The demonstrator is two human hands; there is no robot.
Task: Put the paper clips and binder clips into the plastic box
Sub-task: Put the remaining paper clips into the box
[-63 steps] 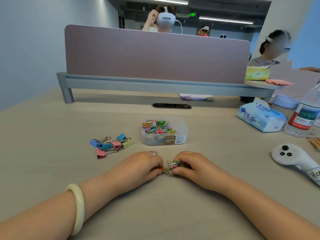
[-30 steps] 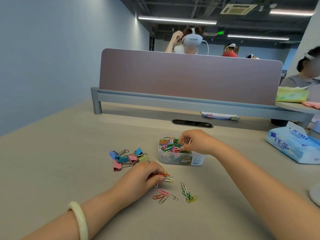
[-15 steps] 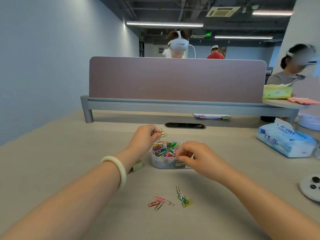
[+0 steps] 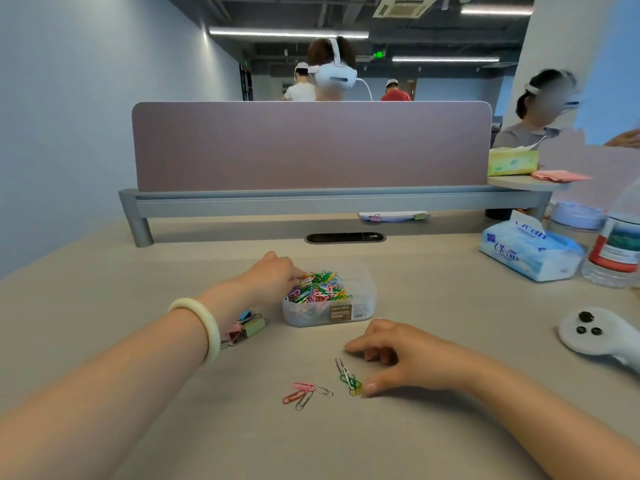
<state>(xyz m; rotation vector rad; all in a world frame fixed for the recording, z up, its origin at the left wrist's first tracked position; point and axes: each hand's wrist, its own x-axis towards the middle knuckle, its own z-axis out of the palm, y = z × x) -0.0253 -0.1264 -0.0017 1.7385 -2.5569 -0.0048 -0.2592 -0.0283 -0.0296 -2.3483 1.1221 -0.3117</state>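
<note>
Left hand: the left hand (image 4: 273,278) is at the left rim of the plastic box (image 4: 329,315), with the fingertips down on the heap inside. The back of the hand hides the fingers, so I cannot tell if they hold anything.
Right hand: the right hand (image 4: 398,355) is low over the table (image 4: 138,271), in front of the box, palm down. Its fingers are loosely bent and spread apart. The thumb tip is just beside the green and yellow clips, and nothing is gripped between the fingers.
Plastic box: it is clear and stands upright on the table, with a brown label on the near wall. Many coloured paper clips (image 4: 318,287) are heaped inside, above the rim.
Loose clips: two small groups lie on the table nearer than the box. The green and yellow clips (image 4: 349,379) are under the right hand, and the pink and red clips (image 4: 304,393) are a little to their left.
Binder clips: the binder clips (image 4: 247,325) lie on the table left of the box, partly hidden behind the left wrist.
Wrist: a pale bracelet (image 4: 204,327) is on the left wrist.
Right side of table: a tissue pack (image 4: 530,252), a water bottle (image 4: 616,247) and a white controller (image 4: 595,334) are well apart from the box.
</note>
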